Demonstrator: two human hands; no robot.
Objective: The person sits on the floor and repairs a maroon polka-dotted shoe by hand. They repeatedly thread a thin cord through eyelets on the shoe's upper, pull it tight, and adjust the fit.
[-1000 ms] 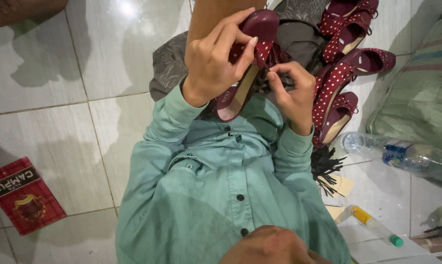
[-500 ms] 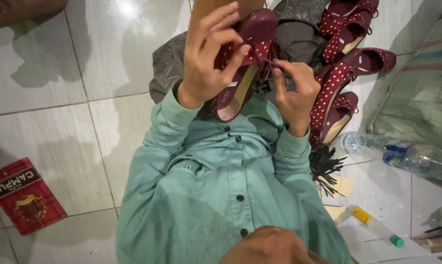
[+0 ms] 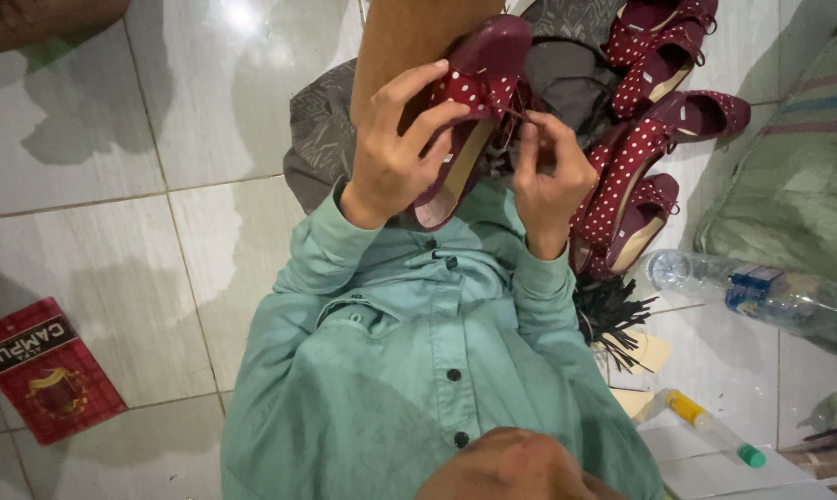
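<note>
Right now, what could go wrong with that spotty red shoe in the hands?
1. The left hand grips the red spotted shoe off the floor, so it might slip and drop while the right hand pinches a small part at its front.
2. The plastic bottle and small tube lie on the tiles close by; an elbow could perhaps knock them rolling.

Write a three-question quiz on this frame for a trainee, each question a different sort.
1. True or false: the left hand grips a dark red, white-dotted shoe.
2. What lies nearest the frame's left edge? A) red packet B) plastic bottle C) capped tube
3. Fill in: the right hand pinches something small at the shoe with its ____.

Key: 1 true; 2 A; 3 fingers.
</note>
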